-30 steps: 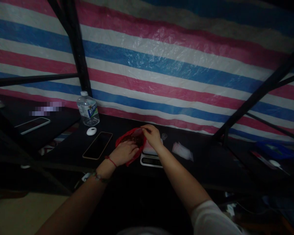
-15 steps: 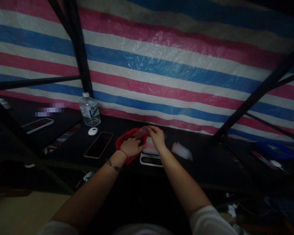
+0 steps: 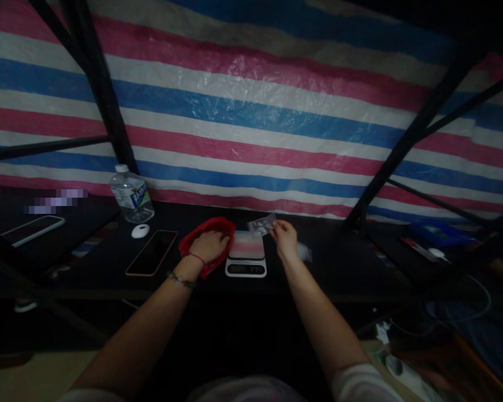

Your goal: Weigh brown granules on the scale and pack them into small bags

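My left hand [image 3: 210, 246] rests inside a red plastic bag [image 3: 207, 237] lying open on the dark table; whether its fingers grip anything is hidden. My right hand [image 3: 284, 238] pinches a small clear plastic bag [image 3: 261, 225] and holds it just above the far right corner of a small digital scale [image 3: 246, 254]. The scale sits between my two hands, its shiny top reflecting the striped tarp.
A water bottle [image 3: 131, 194], a small white oval object [image 3: 140, 230] and a phone [image 3: 151, 252] lie left of the red bag. Another phone [image 3: 32, 230] is at far left. Clear bags [image 3: 305, 252] lie behind my right wrist. Black frame poles [image 3: 98, 84] cross the striped tarp.
My right hand has lifted the small clear bag away from the red bag and moved it right, over the scale's far edge. My left hand stays in the red bag. The view shifted right.
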Tool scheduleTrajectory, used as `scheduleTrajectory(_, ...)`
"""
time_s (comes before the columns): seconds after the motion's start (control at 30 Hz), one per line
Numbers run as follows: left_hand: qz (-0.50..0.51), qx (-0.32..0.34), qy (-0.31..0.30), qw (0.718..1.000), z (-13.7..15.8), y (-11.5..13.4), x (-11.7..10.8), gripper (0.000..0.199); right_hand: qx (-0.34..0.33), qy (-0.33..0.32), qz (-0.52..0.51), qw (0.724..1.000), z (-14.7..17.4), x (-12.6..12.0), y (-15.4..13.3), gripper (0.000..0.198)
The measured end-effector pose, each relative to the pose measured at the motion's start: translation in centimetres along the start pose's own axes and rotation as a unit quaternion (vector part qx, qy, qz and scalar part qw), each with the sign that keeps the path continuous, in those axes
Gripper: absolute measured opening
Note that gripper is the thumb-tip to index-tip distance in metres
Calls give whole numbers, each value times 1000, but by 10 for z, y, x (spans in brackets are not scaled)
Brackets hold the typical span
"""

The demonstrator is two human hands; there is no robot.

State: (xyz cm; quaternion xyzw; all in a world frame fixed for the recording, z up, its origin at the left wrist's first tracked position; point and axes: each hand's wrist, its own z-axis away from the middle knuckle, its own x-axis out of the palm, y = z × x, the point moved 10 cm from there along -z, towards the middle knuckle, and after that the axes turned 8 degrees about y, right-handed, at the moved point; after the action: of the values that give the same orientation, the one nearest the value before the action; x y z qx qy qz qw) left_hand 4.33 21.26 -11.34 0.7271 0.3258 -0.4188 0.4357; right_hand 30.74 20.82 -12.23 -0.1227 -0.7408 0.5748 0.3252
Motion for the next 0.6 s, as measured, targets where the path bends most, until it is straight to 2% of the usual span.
scheduleTrajectory(0.1, 29, -33, 49, 998, 4, -7, -17, 35, -18, -73, 19, 997, 17, 48, 1, 25)
scheduleTrajectory(0.17, 59, -32, 100, 993, 11, -11, -34, 42, -52, -136, 66, 987, 31, 84, 0, 24)
scheduleTrajectory(0.23, 82, -12, 139, 987, 19, -14, -50, 50, -98, -206, 134, 964, 48, 118, -1, 21)
scheduleTrajectory(0.33, 80, -13, 160, 984, 27, -27, -63, 52, -154, -297, 225, 915, 73, 156, 3, 18)
scheduleTrajectory(0.4, 65, -40, 144, 987, 30, -41, -62, 45, -172, -337, 259, 889, 85, 170, 5, 18)
scheduleTrajectory(0.5, 40, -67, 103, 992, 31, -55, -54, 32, -165, -389, 273, 864, 96, 181, 8, 17)
scheduleTrajectory(0.6, 21, -72, 108, 991, 30, -57, -55, 31, -171, -419, 276, 848, 99, 187, 4, 13)
